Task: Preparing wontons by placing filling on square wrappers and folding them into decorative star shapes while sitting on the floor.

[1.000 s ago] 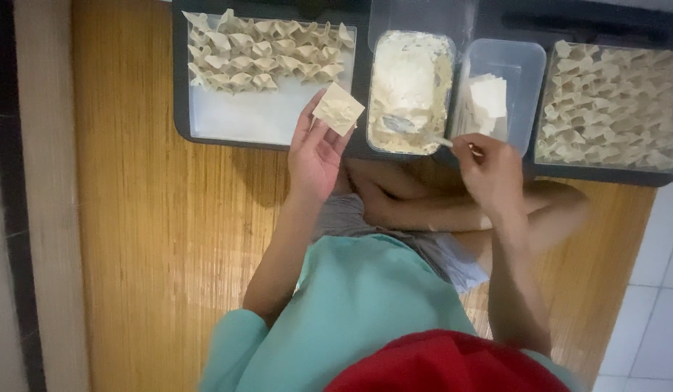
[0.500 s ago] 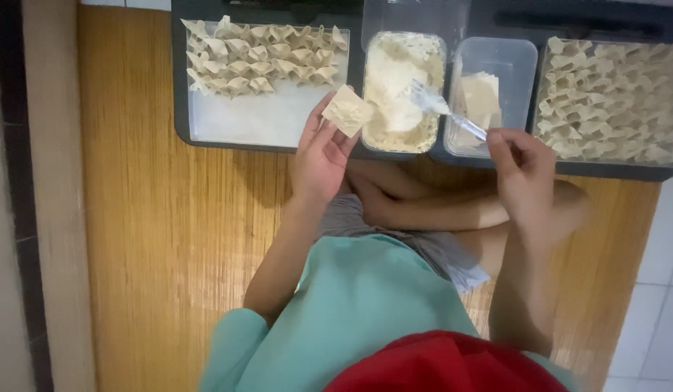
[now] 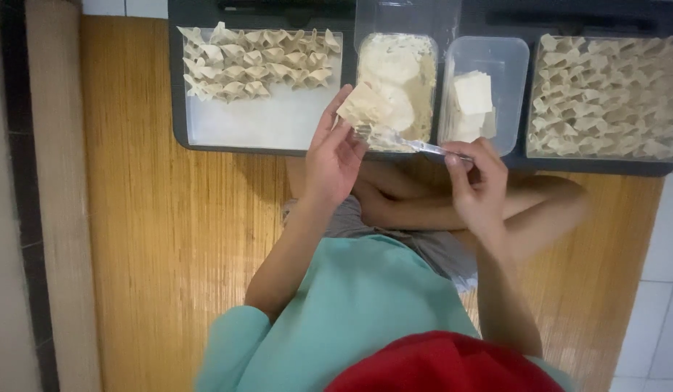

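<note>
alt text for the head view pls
A seated person's left hand holds a square wrapper while the right hand brings a clear plastic fork to it, above a filling tub and trays of folded dumplings.

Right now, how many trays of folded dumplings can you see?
2: a half-filled tray at the left, and a full tray at the right, partly cut off by the frame edge.

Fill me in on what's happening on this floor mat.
A person sits cross-legged. Their left hand holds a square pale dough wrapper; their right hand holds a clear plastic fork with its tip at the wrapper. Ahead sit a clear tub of pale filling, a tub of stacked wrappers and trays of folded dumplings.
</note>
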